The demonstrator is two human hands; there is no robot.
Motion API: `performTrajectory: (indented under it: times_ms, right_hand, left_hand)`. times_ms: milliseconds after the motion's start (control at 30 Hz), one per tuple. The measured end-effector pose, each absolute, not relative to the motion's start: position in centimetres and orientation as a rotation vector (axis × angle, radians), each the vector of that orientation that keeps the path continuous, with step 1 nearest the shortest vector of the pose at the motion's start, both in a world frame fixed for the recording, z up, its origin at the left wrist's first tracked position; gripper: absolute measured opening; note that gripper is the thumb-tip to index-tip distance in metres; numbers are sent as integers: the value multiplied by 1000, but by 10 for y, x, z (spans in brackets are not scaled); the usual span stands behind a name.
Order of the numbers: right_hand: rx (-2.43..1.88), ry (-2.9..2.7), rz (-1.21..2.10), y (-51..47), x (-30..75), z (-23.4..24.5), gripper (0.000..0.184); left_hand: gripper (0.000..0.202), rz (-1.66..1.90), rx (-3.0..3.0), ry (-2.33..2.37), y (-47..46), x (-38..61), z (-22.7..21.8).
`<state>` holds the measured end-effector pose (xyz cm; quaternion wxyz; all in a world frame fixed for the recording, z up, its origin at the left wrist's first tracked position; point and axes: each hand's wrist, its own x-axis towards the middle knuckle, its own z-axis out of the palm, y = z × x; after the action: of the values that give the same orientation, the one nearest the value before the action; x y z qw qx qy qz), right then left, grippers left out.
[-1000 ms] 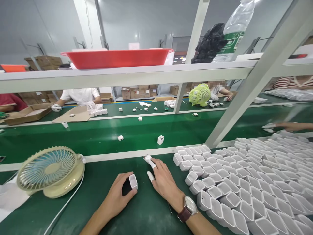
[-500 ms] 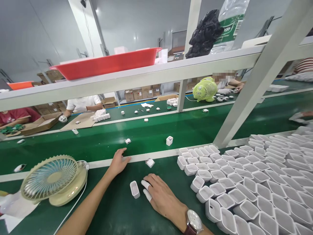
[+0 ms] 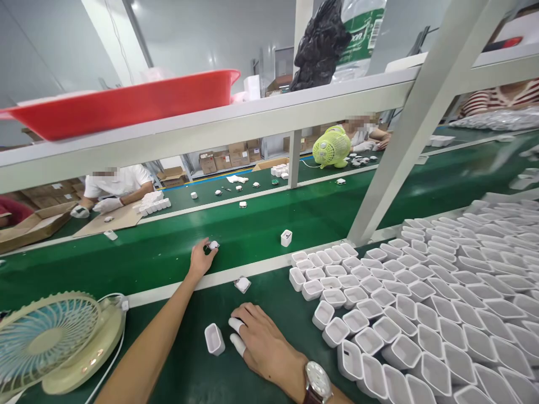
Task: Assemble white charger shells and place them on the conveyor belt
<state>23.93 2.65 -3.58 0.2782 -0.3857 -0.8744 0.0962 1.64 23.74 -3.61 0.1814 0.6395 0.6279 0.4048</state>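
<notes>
My left hand (image 3: pixel 202 258) reaches over the green conveyor belt (image 3: pixel 160 261), thumb and fingers closed around a small white part with a thin dark edge (image 3: pixel 214 245). My right hand (image 3: pixel 263 339) lies palm down on the dark green bench, fingers stretched out and nothing in them; white covers sit on two of its fingertips. Just left of those fingertips an open white plastic case (image 3: pixel 214 339) is on the bench. Beyond the right hand lies another small white part (image 3: pixel 242 284), close to the belt's pale edge strip.
Rows of open white cases (image 3: pixel 404 320) fill the bench at right. A cream fan (image 3: pixel 50 342) with a cable stands at left. One white case (image 3: pixel 286 238) rides the belt. A slanted post (image 3: pixel 387 134) and a shelf with a red tray (image 3: pixel 135 104) cross above. Co-workers sit opposite.
My left hand has moved forward over the belt and closed on the small white part. My right hand stays on the bench. The camera view has turned somewhat to the right.
</notes>
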Motion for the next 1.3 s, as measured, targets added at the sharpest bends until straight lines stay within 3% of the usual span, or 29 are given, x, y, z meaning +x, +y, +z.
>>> performTrajectory:
  times_ms: [200,467,700,833,1033,1167,1300]
  right_hand:
    - [-1036,-2340,256,25,239,-36,19]
    - [-1083,-1867,524,31,242,-25,66]
    - [-868,-1610,719,33,236,-18,35]
    - [-837,-1528,846,36,234,-20,40]
    - [-781,-1461,1087,38,230,-33,49]
    - [-696,-1402,1235,35,226,-34,53]
    - [-701,-1493,1114,30,227,-30,42]
  left_hand:
    - [53,1263,1609,1611,212,27,-22]
    - [60,1128,1677,1241,95,51,18]
    - [43,1070,1703,1207,41,57,35]
    - [44,1099,1781,1293,35,32,33]
    - [79,848,1877,1393,6,9,-2]
    - [60,860,1934,1469,-3,13,-19]
    - [51,937,2031,1488,0,12,-23]
